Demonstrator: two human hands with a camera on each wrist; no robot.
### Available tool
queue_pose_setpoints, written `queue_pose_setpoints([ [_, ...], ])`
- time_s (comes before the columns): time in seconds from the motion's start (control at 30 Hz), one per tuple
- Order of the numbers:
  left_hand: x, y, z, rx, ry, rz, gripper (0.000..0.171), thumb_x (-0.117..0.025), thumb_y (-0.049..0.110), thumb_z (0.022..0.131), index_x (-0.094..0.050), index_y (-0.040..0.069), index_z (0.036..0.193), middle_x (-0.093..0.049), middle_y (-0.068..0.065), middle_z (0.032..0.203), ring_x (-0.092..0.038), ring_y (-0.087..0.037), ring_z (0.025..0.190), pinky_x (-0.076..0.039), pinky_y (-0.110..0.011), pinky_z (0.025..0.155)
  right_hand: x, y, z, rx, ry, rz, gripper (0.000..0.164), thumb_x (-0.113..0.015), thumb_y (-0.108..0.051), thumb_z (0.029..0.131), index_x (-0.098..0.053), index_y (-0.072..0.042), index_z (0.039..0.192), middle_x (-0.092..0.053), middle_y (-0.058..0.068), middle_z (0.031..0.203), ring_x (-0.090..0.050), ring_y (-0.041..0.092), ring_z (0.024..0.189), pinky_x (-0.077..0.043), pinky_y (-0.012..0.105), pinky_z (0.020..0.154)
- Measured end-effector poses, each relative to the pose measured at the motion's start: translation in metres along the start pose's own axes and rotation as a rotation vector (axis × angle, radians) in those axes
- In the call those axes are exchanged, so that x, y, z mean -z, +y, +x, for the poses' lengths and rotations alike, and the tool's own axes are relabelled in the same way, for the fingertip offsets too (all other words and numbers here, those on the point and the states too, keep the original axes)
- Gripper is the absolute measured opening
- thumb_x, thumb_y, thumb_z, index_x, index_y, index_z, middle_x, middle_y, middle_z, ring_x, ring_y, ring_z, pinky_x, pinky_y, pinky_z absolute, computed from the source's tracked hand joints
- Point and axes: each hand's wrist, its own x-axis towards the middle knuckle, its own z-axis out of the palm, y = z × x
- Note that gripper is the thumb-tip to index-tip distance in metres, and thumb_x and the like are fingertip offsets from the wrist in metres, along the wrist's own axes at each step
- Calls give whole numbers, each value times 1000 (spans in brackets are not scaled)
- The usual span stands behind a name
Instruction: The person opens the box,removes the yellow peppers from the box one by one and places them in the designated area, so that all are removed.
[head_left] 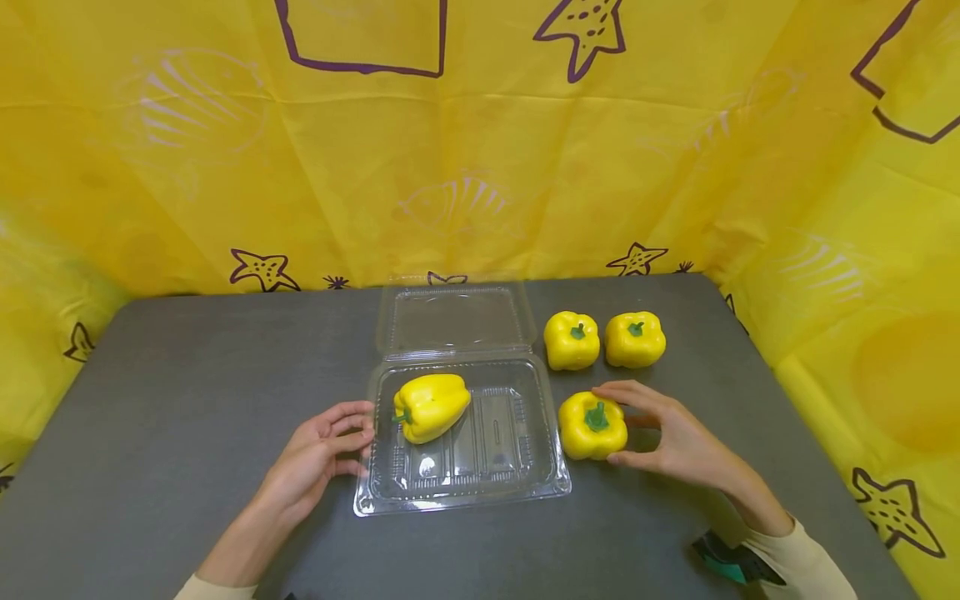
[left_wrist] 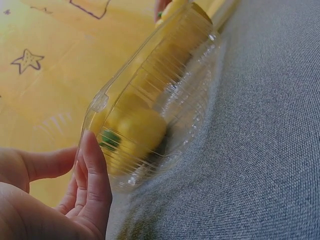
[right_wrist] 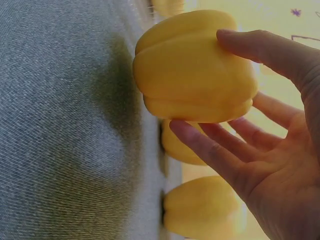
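Observation:
A clear plastic clamshell container (head_left: 495, 492) lies with its lid (head_left: 457, 321) folded back. Inside its left half a yellow bell pepper (head_left: 435, 407) rests on its side, green stem toward the left. My left hand (head_left: 315, 454) pinches the container's left rim between thumb and fingers, as the left wrist view (left_wrist: 80, 195) shows for that hand. Just right of the container, my right hand (head_left: 667, 433) grips another yellow bell pepper (head_left: 592, 427) from its right side, thumb and fingers around it, stem up. Whether this pepper touches the table I cannot tell.
Two more yellow bell peppers, one (head_left: 572, 340) beside the other (head_left: 635, 339), stand upright behind my right hand. All this is on a dark grey table (head_left: 187, 400). A yellow patterned cloth (head_left: 360, 183) hangs at the back and sides.

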Motion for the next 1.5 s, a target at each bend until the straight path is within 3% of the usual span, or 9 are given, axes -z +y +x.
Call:
queue_pose_setpoints([
  [0.7,0,0,-1,-2,23,-35,43,-62,-1,90,-45,-4,130,-61,-4,97,-58,-12,71,-57,-29,58,-6,5,-2,-17,-61,19,70,-82,-20,81,-48,-12,142,-50,6,140,-49,11,123,-57,40,88],
  [0.93,0,0,-2,3,20,-25,46,-62,0,91,-43,-6,132,-61,-5,98,-58,-12,71,-57,-29,59,-4,2,-1,53,-33,-58,73,-84,-21,78,-50,-8,141,-52,9,138,-52,14,122,-52,28,94],
  [1.1,1,1,-3,5,26,-12,47,-62,0,91,-43,-6,133,-60,-4,96,-57,-12,71,-57,-29,59,2,-3,3,91,33,-127,75,-87,-18,74,-52,-14,140,-52,7,139,-51,16,124,-36,13,104],
  [1.27,2,2,-3,12,25,-7,47,-62,1,91,-42,-6,133,-60,-4,97,-57,-12,71,-57,-30,60,7,-12,11,127,50,-187,74,-86,-17,75,-52,-14,140,-51,7,141,-45,16,131,-28,11,109],
  [1.5,2,2,-3,12,31,-16,45,-62,0,91,-44,-5,132,-61,-5,99,-58,-12,72,-57,-30,59,8,-28,23,175,41,-239,73,-85,-17,75,-52,-15,140,-50,5,141,-49,21,126,-31,12,107],
])
